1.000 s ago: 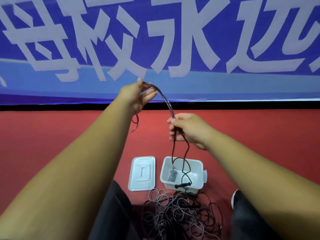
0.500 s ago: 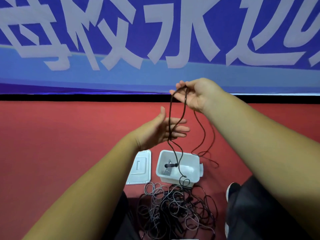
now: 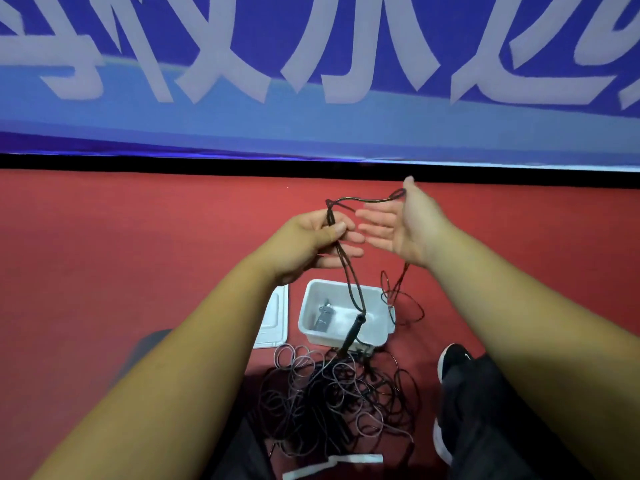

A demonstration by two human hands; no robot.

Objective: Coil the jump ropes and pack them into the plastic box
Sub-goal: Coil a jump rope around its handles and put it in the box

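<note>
A thin dark jump rope stretches between my two hands above the floor. My left hand pinches folded strands of it between thumb and fingers. My right hand is held flat, fingers straight, with the rope looped over the base of the thumb. A black handle dangles from the strands over the white plastic box. The box stands on the red floor with a grey metal piece inside. A tangled heap of dark ropes lies in front of the box.
The box's white lid lies flat just left of the box. My black shoe and dark trouser legs flank the heap. A white strip lies at the near edge. A blue banner wall closes the far side.
My left hand went from flat to pinching the strands. My right hand dropped, opened flat and carries a loop over the thumb. Both hands are now level and close together.
</note>
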